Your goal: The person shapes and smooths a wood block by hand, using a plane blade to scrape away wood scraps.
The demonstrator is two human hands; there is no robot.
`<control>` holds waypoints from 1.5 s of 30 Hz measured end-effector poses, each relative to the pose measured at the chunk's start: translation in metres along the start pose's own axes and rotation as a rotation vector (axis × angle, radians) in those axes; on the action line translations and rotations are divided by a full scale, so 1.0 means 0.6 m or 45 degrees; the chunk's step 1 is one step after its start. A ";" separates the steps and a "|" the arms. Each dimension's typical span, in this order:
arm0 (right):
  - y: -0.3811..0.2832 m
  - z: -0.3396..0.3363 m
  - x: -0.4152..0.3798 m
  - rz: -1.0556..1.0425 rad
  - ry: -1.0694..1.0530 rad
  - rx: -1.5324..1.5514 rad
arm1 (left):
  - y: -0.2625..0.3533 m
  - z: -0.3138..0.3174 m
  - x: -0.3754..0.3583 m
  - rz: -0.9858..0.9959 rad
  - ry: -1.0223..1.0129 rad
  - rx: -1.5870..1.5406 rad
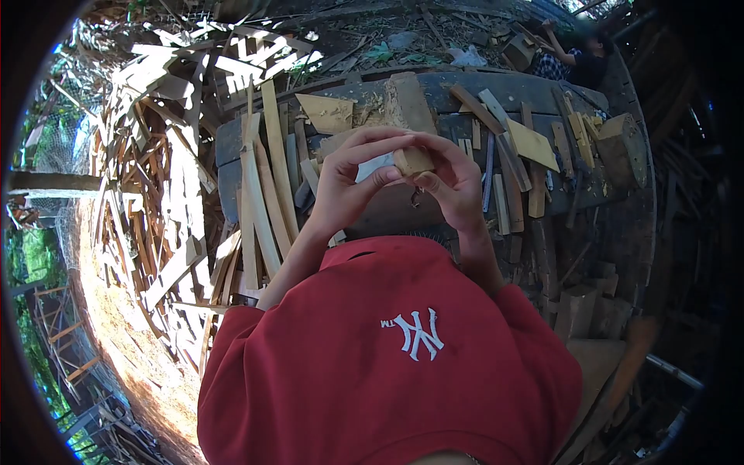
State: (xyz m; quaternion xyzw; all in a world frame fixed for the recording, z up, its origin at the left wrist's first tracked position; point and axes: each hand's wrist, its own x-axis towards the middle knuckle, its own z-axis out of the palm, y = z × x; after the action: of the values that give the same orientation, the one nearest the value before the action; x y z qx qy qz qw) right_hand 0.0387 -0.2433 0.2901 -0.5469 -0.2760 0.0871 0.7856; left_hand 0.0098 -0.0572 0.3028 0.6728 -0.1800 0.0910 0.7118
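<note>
In front of my chest, both hands are raised over the workbench and hold a small light-brown wooden block (pixel 413 160) between them. My left hand (pixel 353 174) is closed on its left side, thumb at the near lower edge and fingers arched over the top. On the other side my right hand (pixel 459 180) curls around it, with its thumb below the block. The fingertips of the two hands meet above it. Just beyond the hands, a thick wooden piece (pixel 408 105) lies among wood shavings on the dark bench (pixel 457 84).
Long wooden strips (pixel 267 194) lean at the bench's left. Flat pale boards (pixel 531 145) and sticks lie to the right, near a large wood block (pixel 622 147). A big scrap-wood heap (pixel 167 85) fills the left side. Another person (pixel 587 62) sits at the far right.
</note>
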 end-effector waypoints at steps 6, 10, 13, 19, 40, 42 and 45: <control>-0.040 0.025 0.008 -0.593 0.188 -1.219 | 0.008 0.008 -0.015 -0.282 0.071 -0.315; -0.031 0.035 0.007 -0.554 0.266 -1.132 | 0.015 0.013 -0.011 -0.330 0.132 -0.485; -0.034 0.042 0.017 -0.501 0.350 -0.936 | 0.006 -0.002 -0.012 -0.417 0.118 -0.493; -0.027 0.028 0.020 -0.553 0.268 -1.124 | -0.007 -0.007 -0.012 -0.456 0.087 -0.494; -0.009 0.047 0.015 -0.352 0.165 -0.953 | -0.012 0.003 -0.002 -0.497 0.032 -0.695; -0.008 0.044 0.014 -0.398 0.239 -0.999 | -0.017 0.003 -0.004 -0.476 0.044 -0.819; 0.003 0.033 0.011 -0.457 0.374 -1.034 | -0.031 0.000 -0.006 -0.554 0.084 -1.201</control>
State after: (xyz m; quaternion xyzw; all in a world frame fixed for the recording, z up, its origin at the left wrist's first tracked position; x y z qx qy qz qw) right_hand 0.0340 -0.2238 0.2953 -0.7602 -0.2640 -0.2435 0.5414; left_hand 0.0135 -0.0581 0.2841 0.2975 -0.0348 -0.1289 0.9453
